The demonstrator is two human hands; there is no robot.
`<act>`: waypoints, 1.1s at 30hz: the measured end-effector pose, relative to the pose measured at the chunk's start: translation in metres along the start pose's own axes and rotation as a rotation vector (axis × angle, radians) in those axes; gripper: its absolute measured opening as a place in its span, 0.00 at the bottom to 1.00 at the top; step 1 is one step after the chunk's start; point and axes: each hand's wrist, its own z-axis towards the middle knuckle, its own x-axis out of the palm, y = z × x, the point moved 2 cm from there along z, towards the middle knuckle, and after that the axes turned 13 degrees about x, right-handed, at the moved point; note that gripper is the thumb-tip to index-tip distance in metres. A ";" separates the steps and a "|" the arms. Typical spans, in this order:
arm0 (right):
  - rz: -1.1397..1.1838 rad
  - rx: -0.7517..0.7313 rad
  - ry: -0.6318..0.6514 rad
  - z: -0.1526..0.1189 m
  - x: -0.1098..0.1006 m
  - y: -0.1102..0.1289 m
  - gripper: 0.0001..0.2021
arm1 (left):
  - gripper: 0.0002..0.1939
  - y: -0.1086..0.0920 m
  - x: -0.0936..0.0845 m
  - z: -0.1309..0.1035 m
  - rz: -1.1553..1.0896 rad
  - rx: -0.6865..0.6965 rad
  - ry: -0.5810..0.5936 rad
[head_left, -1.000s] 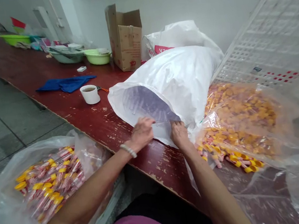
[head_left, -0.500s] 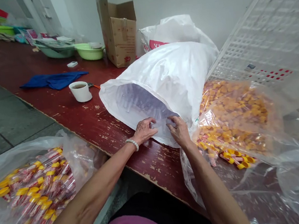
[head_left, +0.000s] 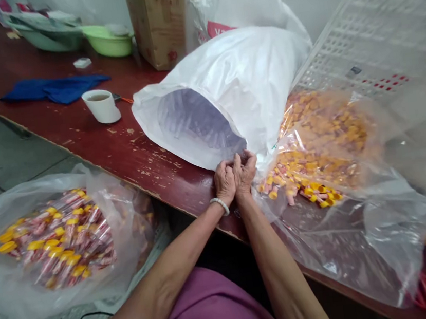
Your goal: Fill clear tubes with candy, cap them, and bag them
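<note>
A left hand (head_left: 224,183) and a right hand (head_left: 244,172) were together, fingers curled, at the lower lip of one white sack (head_left: 240,68) lying open on a red table (head_left: 118,148), though whether they gripped it could not be told. The sack held clear pieces (head_left: 217,137); two transparent bags, a left bag (head_left: 21,302) beside the table and a right bag (head_left: 393,235) on it, held yellow-capped tubes (head_left: 65,234), and one white cup (head_left: 103,110) near a single blue cloth (head_left: 59,89) contained dark liquid (head_left: 97,97).

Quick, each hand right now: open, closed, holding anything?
Left hand: fingers curled; can't tell if it holds anything.
Right hand: fingers bent by the white sack; any hold can't be told.
</note>
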 end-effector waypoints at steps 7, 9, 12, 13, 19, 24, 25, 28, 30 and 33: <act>0.177 0.106 0.063 0.010 -0.001 -0.006 0.18 | 0.15 -0.013 -0.024 -0.016 0.077 0.122 0.121; 0.263 0.169 0.090 0.015 -0.001 -0.005 0.17 | 0.15 -0.023 -0.032 -0.027 0.165 0.198 0.285; 0.378 0.229 0.116 0.023 -0.008 0.005 0.16 | 0.12 -0.036 -0.036 -0.042 0.285 0.259 0.507; 0.430 0.250 0.132 0.025 -0.011 0.011 0.16 | 0.11 -0.039 -0.035 -0.047 0.340 0.279 0.551; 0.553 0.253 0.249 0.016 -0.033 0.045 0.18 | 0.11 -0.043 -0.021 -0.075 0.667 0.436 0.865; 0.532 0.254 0.331 -0.011 -0.057 0.050 0.18 | 0.11 -0.043 -0.035 -0.065 0.451 0.318 0.790; 0.529 0.252 0.330 -0.018 -0.062 0.049 0.18 | 0.09 -0.042 -0.041 -0.060 0.321 0.237 0.760; 0.470 0.220 0.303 -0.041 -0.072 0.040 0.16 | 0.08 -0.041 -0.060 -0.049 -0.143 -0.077 0.620; 0.389 0.176 0.261 -0.058 -0.074 0.032 0.16 | 0.11 -0.041 -0.070 -0.048 -0.449 -0.239 0.527; 0.317 0.169 0.226 -0.080 -0.071 0.022 0.15 | 0.15 -0.043 -0.078 -0.053 -0.763 -0.365 0.416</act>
